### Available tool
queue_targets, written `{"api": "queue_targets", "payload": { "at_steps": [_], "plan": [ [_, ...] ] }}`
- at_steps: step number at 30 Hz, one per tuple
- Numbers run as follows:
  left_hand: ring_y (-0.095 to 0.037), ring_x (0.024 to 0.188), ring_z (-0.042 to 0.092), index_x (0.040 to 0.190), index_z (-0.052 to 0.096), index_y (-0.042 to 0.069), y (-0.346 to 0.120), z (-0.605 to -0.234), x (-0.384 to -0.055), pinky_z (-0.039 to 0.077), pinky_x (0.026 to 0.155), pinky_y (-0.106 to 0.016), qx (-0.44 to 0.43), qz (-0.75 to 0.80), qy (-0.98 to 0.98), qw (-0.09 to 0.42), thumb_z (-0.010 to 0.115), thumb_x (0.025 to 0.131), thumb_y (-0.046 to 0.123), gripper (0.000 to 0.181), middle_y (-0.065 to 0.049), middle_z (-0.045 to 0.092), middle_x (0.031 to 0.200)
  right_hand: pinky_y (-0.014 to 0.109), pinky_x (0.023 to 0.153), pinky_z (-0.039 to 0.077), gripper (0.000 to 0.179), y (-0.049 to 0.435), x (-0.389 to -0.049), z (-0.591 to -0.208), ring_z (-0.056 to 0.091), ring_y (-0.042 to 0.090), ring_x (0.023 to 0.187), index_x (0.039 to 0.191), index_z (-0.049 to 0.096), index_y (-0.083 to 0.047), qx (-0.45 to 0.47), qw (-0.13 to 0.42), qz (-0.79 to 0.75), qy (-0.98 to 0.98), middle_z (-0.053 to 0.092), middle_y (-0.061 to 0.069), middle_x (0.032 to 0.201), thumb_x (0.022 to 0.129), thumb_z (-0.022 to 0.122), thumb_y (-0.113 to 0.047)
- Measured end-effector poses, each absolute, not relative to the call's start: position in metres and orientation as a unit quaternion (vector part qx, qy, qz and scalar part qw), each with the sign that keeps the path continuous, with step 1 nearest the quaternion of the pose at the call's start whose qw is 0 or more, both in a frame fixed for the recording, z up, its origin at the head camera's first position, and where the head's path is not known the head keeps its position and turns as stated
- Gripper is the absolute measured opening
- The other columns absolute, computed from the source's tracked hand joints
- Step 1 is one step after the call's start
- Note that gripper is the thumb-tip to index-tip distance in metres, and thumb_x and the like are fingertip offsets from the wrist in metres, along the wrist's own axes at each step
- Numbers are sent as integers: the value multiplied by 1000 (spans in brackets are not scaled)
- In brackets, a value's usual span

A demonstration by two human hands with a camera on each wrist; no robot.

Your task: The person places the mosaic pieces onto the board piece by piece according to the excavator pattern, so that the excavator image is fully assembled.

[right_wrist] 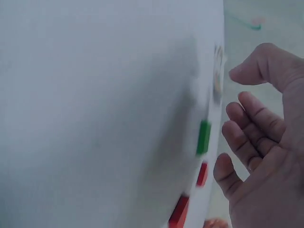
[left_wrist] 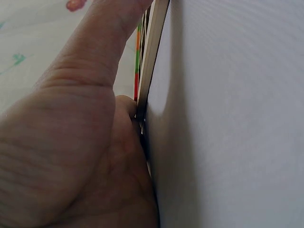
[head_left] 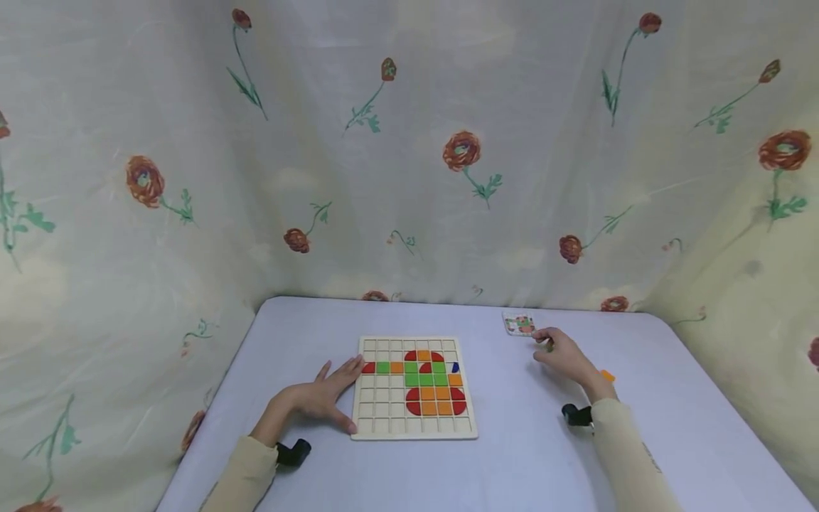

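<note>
A square wooden grid board [head_left: 380,424] lies on the table, partly filled with red, green, orange and blue pieces. My left hand [head_left: 323,395] spreads along its left edge, with thumb and fingers touching the frame. In the left wrist view the thumb [left_wrist: 90,52] lies against the board's side [left_wrist: 153,47]. My right hand [head_left: 566,359] hovers near a small pattern card [head_left: 519,325] at the back right. The right wrist view shows its fingers loosely bent, holding nothing, near a green block [right_wrist: 203,137] and two red blocks [right_wrist: 179,211].
An orange piece [head_left: 608,375] shows beside my right wrist. A white cloth covers the table [head_left: 512,455]. Flower-printed curtains [head_left: 409,213] hang behind it and on both sides. A black wrist device [head_left: 293,453] sits at my left cuff, another [head_left: 577,414] at my right.
</note>
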State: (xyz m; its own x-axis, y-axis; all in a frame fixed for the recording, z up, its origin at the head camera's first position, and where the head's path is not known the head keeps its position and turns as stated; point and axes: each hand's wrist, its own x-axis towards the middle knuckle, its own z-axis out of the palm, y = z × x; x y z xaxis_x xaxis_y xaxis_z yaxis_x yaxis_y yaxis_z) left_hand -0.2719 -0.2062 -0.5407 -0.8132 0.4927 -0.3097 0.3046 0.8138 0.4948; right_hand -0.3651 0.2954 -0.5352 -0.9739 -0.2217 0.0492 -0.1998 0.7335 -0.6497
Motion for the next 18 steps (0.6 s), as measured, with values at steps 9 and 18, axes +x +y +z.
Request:
{"api": "queue_targets", "payload": {
  "at_steps": [9,18],
  "plan": [
    [-23,152,-3,156,8,13,-206,-536,-269,-10,119,-56,213,224,926,216,79,65,63,126,-2,-1,165,54,92,45,42,338,-363,-550,53,38,105,119,53,12,-61,17,-297,953,52,29,116,87,64,-12],
    [-23,152,-3,156,8,13,-207,-537,-269,-9,119,-56,219,222,926,214,79,66,62,125,-2,-2,165,31,72,48,34,320,-356,-543,57,23,85,108,58,4,-27,26,-301,953,63,15,96,83,70,-16]
  ]
}}
